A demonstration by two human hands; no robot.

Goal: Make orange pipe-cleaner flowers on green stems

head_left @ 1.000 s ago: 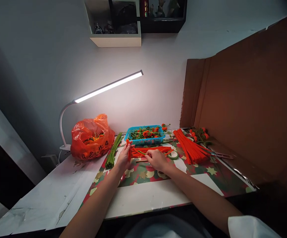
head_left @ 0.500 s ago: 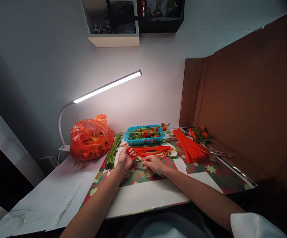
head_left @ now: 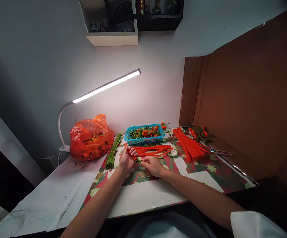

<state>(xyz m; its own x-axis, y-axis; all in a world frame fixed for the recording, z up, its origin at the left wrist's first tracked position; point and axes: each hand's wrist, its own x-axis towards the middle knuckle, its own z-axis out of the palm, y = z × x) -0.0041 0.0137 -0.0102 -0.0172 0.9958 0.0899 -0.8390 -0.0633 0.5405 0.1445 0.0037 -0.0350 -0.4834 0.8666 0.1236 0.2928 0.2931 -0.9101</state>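
Note:
My left hand [head_left: 127,159] is closed around orange-red pipe cleaners, whose bent ends [head_left: 125,145] show above the thumb. A short green stem [head_left: 138,160] runs from them toward my right hand [head_left: 152,165], which pinches its other end between thumb and fingers. Just behind both hands, a loose row of orange-red pipe cleaners [head_left: 153,151] lies across the table. The roll of green tape [head_left: 173,153] rests at the right end of that row. A bundle of green pipe cleaners [head_left: 113,153] lies left of my left hand.
Behind the hands stands a blue basket [head_left: 144,142] of orange flowers with green stems. An orange plastic bag [head_left: 90,140] and a lit lamp [head_left: 106,87] are at left. A thick orange-red pipe cleaner bundle [head_left: 190,147], scissors [head_left: 221,152], more flowers [head_left: 199,133] and a cardboard wall [head_left: 242,99] are at right.
My left hand's fingers have curled further over the orange-red pipe cleaners, and the hand has shifted slightly right. My right hand has moved a little left and keeps its pinch on the green stem.

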